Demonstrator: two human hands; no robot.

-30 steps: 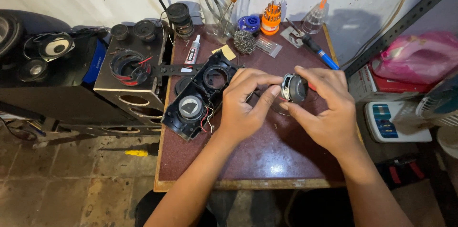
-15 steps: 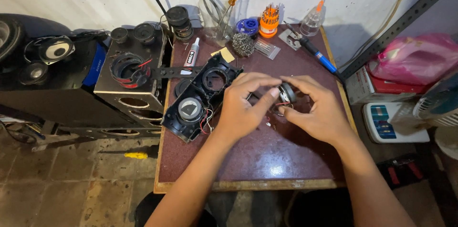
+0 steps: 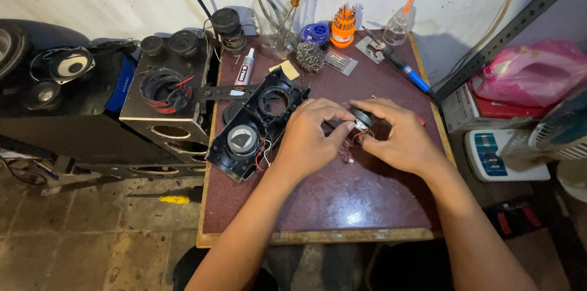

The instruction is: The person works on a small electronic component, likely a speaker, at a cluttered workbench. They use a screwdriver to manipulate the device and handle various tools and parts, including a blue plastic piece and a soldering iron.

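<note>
Both hands (image 3: 358, 135) hold small speaker driver (image 3: 361, 118)

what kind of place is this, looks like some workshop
Probably a small electronics repair bench, likely for speakers. Both hands hold a small round speaker driver with red wires over a worn table, beside an opened black speaker housing. A soldering iron and a screwdriver bit set lie at the back.

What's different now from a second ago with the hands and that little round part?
Both hands, left hand and right hand, keep hold of the small round speaker; they have turned it a little between the fingertips. The open black speaker case and the tools stayed put.
</note>
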